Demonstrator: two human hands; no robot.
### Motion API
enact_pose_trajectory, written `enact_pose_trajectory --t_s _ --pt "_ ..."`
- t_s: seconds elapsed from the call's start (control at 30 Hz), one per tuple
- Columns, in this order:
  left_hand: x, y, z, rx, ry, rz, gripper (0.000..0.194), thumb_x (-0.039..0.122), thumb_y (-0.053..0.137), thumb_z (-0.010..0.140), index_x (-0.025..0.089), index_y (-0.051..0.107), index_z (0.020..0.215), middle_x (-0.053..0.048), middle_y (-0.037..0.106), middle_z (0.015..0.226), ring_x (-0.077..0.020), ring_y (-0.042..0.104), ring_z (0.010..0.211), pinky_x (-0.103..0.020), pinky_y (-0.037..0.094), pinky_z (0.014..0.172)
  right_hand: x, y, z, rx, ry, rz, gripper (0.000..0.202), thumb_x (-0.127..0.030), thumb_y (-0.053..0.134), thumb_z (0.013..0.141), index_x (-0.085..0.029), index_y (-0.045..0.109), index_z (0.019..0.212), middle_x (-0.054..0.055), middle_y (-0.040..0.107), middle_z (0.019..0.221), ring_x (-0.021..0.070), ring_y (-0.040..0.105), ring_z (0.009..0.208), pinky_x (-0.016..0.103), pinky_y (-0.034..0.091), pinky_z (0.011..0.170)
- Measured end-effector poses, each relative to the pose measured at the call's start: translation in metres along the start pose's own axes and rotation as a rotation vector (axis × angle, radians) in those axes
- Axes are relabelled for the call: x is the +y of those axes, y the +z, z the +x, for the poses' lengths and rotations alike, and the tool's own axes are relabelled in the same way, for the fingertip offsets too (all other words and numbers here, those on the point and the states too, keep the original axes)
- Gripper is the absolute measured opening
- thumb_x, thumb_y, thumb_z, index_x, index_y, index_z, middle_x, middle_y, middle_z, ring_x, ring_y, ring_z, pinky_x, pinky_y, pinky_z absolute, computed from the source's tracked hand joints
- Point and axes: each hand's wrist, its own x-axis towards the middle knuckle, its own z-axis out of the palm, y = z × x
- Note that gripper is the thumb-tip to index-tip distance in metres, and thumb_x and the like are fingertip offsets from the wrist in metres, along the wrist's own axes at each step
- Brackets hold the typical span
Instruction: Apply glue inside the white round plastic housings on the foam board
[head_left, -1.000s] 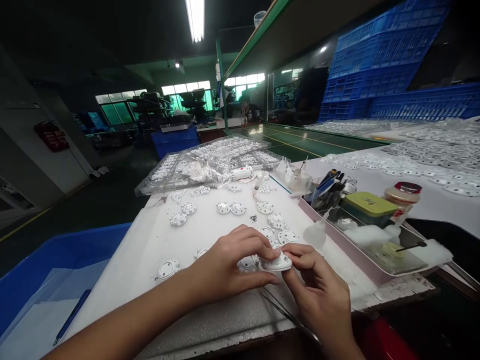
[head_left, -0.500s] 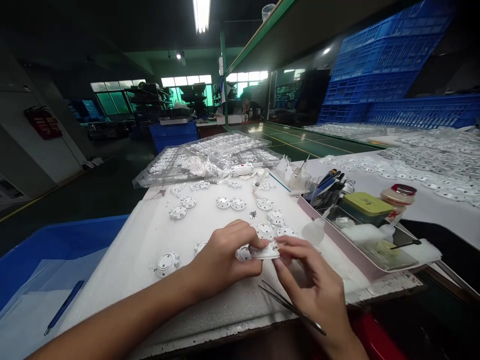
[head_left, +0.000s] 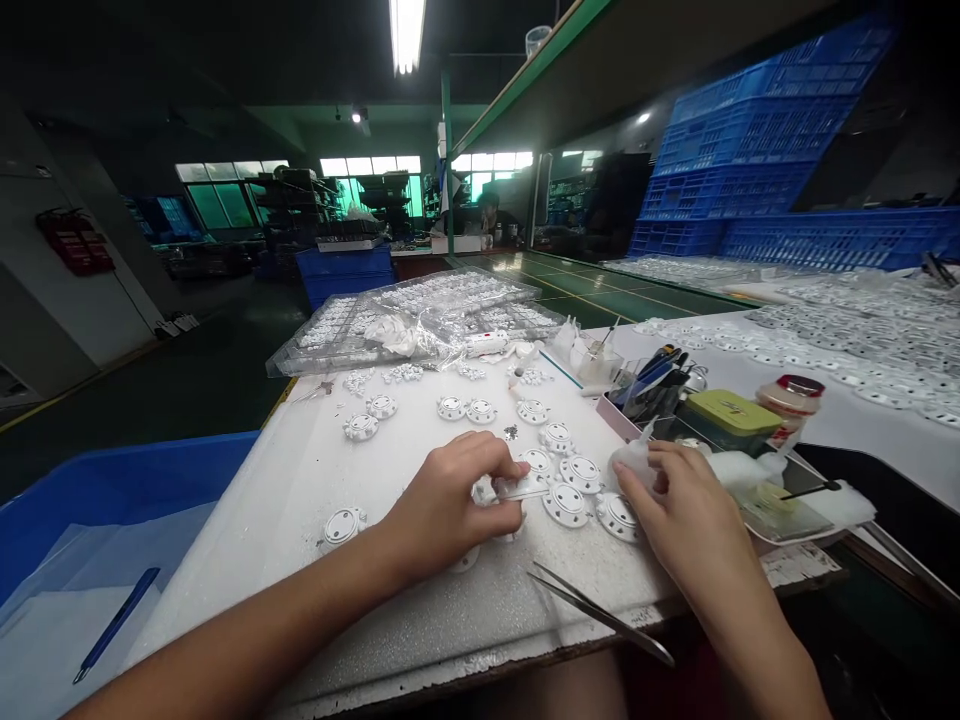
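My left hand (head_left: 465,495) pinches a small white round part (head_left: 523,488) between thumb and fingertips, tilted above the white foam mat (head_left: 420,630). To the right, my right hand (head_left: 679,490) has its thumb and fingers around a translucent squeeze bottle (head_left: 634,455) with a thin nozzle, partly hidden by the fingers. Between the hands lie several white discs with studded rims, one of them a larger white disc (head_left: 566,504). Another white disc (head_left: 618,515) sits beside my right thumb. A pair of metal tweezers (head_left: 600,610) rests across the mat's front edge.
A pink-sided tray (head_left: 761,540) at the right holds a green-lidded box (head_left: 731,415), pens and cotton. Clear plastic trays (head_left: 330,335) of white parts stand at the back. A blue bin (head_left: 187,455) is at the left, with stacked blue crates (head_left: 735,150) at far right.
My right hand has let go of the white part and moved right to the squeeze bottle. My left hand still holds the part. The view has shifted slightly.
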Motion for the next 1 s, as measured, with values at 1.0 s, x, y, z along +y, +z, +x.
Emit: enact_pose_trajectory --t_s 1.0 --pt "-0.014 0.005 0.013 0.161 -0.732 -0.919 0.012 0.010 0.068 0.073 0.011 0.059 0.079 -0.006 0.064 0.082 -0.0144 0.063 0.075 -0.031 0.055 0.078 -0.090 0.019 -0.013 0.215 0.030 1.044 0.024 -0.020 0.063 0.078 -0.021 0.044 0.094 0.002 0.043 0.090 0.0112 0.049 0.073 0.022 0.042 0.064"
